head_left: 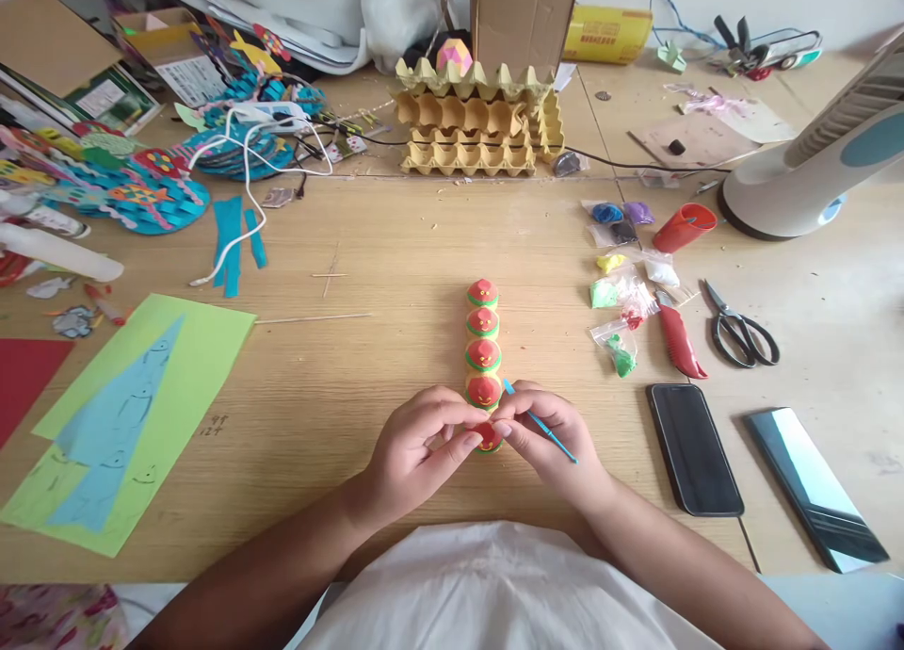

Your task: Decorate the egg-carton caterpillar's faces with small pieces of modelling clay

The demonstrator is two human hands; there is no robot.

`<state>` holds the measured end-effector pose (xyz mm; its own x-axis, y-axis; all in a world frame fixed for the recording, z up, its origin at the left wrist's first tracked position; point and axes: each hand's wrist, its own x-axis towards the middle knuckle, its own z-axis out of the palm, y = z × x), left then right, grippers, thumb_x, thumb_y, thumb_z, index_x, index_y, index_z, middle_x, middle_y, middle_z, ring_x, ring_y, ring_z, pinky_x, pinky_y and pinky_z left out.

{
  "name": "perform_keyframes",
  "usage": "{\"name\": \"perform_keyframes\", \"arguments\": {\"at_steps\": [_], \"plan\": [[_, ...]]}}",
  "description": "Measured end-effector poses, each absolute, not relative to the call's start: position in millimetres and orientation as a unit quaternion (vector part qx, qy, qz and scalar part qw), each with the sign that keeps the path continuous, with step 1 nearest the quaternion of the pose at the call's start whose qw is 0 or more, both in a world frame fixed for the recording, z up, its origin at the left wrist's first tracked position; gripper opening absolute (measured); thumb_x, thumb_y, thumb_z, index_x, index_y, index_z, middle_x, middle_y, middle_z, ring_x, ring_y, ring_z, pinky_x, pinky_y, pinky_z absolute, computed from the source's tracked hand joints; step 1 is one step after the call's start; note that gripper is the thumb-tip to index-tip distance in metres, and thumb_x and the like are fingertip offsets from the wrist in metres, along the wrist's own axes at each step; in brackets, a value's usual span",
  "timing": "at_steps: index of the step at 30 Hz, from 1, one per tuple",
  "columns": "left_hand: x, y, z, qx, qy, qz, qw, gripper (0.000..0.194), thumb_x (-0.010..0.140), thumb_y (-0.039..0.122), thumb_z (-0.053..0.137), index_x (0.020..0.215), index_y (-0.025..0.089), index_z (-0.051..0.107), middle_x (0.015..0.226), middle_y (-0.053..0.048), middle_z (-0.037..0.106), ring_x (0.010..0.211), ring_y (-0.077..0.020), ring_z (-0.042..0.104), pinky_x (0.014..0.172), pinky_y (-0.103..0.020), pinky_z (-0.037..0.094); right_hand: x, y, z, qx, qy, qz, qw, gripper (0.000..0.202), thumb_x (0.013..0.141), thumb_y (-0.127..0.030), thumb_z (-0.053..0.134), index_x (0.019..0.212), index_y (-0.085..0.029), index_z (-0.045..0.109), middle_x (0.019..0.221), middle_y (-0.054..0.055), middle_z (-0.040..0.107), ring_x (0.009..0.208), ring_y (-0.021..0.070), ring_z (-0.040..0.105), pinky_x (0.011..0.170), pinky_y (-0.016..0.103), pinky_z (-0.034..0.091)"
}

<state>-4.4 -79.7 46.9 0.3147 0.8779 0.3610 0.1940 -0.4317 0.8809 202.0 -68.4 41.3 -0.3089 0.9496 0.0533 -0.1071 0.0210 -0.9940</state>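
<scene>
A column of several small domes [484,355], red on top with green rims and yellow bases, runs away from me on the wooden table. Both my hands meet over the nearest dome [489,437] and partly cover it. My left hand [422,440] comes from the left with thumb and fingertips pinched near the dome's top; what they hold is too small to name. From the right, my right hand [555,438] pinches at the same spot and also carries a thin blue tool [542,422], which slants across its fingers.
At the right are clay bags [605,294], a red cup [685,226], a red-handled knife [682,341], scissors [741,334] and a black phone [696,449]. Green paper [204,349] lies left; egg cartons [470,151] stand behind. A fan-like device [783,179] stands back right.
</scene>
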Motion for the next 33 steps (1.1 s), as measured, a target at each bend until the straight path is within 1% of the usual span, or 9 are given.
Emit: {"name": "perform_keyframes", "arguments": {"at_steps": [4, 8, 9, 11, 14, 18, 23, 28, 33], "plan": [[-4.8, -77.8, 46.9, 0.707, 0.389, 0.468, 0.359, 0.020, 0.093, 0.010, 0.067, 0.111, 0.019, 0.071, 0.088, -0.001, 0.064, 0.070, -0.0086, 0.055, 0.061, -0.019, 0.048, 204.4, -66.2, 38.2, -0.373, -0.562, 0.573, 0.466, 0.028, 0.098, -0.032, 0.068, 0.073, -0.021, 0.073, 0.068, 0.000, 0.062, 0.064, 0.0116, 0.056, 0.063, 0.026, 0.044], [-5.7, -75.7, 47.3, 0.721, 0.372, 0.470, 0.348, 0.018, 0.094, 0.009, 0.067, 0.106, 0.020, 0.073, 0.089, -0.001, 0.065, 0.073, -0.0090, 0.059, 0.063, -0.020, 0.050, 204.7, -65.3, 36.1, -0.386, -0.527, 0.588, 0.478, 0.006, 0.092, -0.027, 0.076, 0.088, -0.023, 0.077, 0.079, 0.000, 0.067, 0.070, 0.0119, 0.060, 0.066, 0.025, 0.047], [-5.9, -75.5, 47.3, 0.728, 0.368, 0.466, 0.342, 0.020, 0.094, 0.008, 0.065, 0.107, 0.020, 0.074, 0.090, -0.002, 0.066, 0.075, -0.0094, 0.061, 0.064, -0.020, 0.051, 204.5, -65.1, 36.4, -0.385, -0.526, 0.590, 0.476, 0.005, 0.092, -0.027, 0.076, 0.088, -0.023, 0.077, 0.080, 0.000, 0.068, 0.070, 0.0121, 0.060, 0.066, 0.025, 0.048], [-6.1, -75.5, 47.3, 0.738, 0.368, 0.458, 0.332, 0.024, 0.095, 0.007, 0.063, 0.112, 0.021, 0.073, 0.093, -0.002, 0.067, 0.078, -0.0097, 0.063, 0.066, -0.020, 0.052, 204.2, -64.5, 37.8, -0.381, -0.542, 0.586, 0.467, 0.014, 0.094, -0.029, 0.074, 0.082, -0.022, 0.076, 0.076, 0.000, 0.067, 0.067, 0.0119, 0.060, 0.064, 0.025, 0.047], [-5.3, -75.4, 47.9, 0.745, 0.369, 0.453, 0.321, 0.023, 0.093, 0.011, 0.068, 0.114, 0.020, 0.071, 0.094, -0.002, 0.069, 0.074, -0.0089, 0.061, 0.064, -0.019, 0.052, 203.6, -63.9, 41.0, -0.373, -0.590, 0.556, 0.451, 0.027, 0.098, -0.032, 0.068, 0.075, -0.020, 0.074, 0.069, 0.001, 0.065, 0.063, 0.0116, 0.058, 0.061, 0.025, 0.044], [-2.3, -74.6, 49.1, 0.760, 0.361, 0.451, 0.299, 0.021, 0.089, 0.016, 0.076, 0.110, 0.018, 0.072, 0.092, -0.003, 0.070, 0.078, -0.0109, 0.066, 0.069, -0.021, 0.056, 201.5, -65.2, 44.2, -0.354, -0.661, 0.494, 0.440, 0.030, 0.100, -0.032, 0.066, 0.074, -0.019, 0.073, 0.064, 0.000, 0.061, 0.060, 0.0115, 0.053, 0.058, 0.025, 0.041], [0.0, -74.8, 48.5, 0.771, 0.353, 0.455, 0.272, 0.016, 0.088, 0.012, 0.077, 0.102, 0.018, 0.073, 0.087, -0.002, 0.071, 0.078, -0.0110, 0.069, 0.073, -0.021, 0.057, 199.4, -67.0, 43.8, -0.339, -0.705, 0.437, 0.443, 0.033, 0.101, -0.036, 0.063, 0.075, -0.018, 0.073, 0.062, -0.001, 0.052, 0.059, 0.0121, 0.048, 0.055, 0.025, 0.037], [-0.5, -75.0, 47.7, 0.767, 0.357, 0.460, 0.271, 0.012, 0.088, 0.011, 0.076, 0.098, 0.018, 0.074, 0.083, -0.001, 0.070, 0.073, -0.0095, 0.067, 0.069, -0.020, 0.057, 198.9, -66.3, 43.7, -0.324, -0.712, 0.441, 0.440, 0.035, 0.103, -0.036, 0.060, 0.077, -0.018, 0.074, 0.064, 0.000, 0.053, 0.060, 0.0121, 0.049, 0.056, 0.025, 0.037], [0.2, -75.6, 47.6, 0.780, 0.356, 0.454, 0.242, 0.017, 0.087, 0.014, 0.079, 0.102, 0.019, 0.073, 0.087, -0.002, 0.072, 0.077, -0.0119, 0.069, 0.073, -0.023, 0.058, 198.4, -67.0, 43.3, -0.327, -0.709, 0.446, 0.438, 0.038, 0.103, -0.037, 0.060, 0.073, -0.017, 0.071, 0.063, -0.001, 0.051, 0.060, 0.0120, 0.048, 0.056, 0.025, 0.037]]}}
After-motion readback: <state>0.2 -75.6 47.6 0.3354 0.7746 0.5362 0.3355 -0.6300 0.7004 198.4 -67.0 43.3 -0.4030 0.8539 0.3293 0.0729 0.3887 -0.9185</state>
